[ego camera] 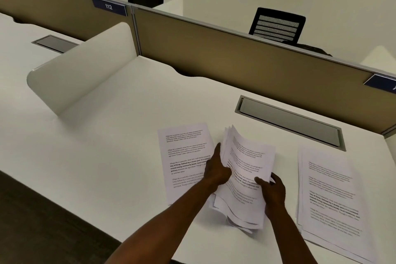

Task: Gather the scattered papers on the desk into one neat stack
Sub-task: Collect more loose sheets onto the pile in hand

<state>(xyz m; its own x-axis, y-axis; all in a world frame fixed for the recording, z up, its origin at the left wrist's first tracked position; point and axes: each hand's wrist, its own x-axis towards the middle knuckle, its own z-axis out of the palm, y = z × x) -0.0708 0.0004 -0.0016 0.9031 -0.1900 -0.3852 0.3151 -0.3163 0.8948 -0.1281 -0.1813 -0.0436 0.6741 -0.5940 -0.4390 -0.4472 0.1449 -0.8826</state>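
Left hand [216, 169] and right hand [273, 193] grip uneven paper bundle [246, 169] above table [117, 146]; single sheet [184, 156] left, loose pile [330, 195] right.

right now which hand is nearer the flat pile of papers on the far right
Right. The right hand grips the bundle beside the flat pile; the left hand is on the bundle's far side.

office | numbered cubicle partitions [246, 58] | mesh chairs [277, 25] | desk [128, 135]

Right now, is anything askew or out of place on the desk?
Yes. The bundle of papers held in both hands is fanned and curling, edges unaligned. A single sheet and a loose pile still lie apart.
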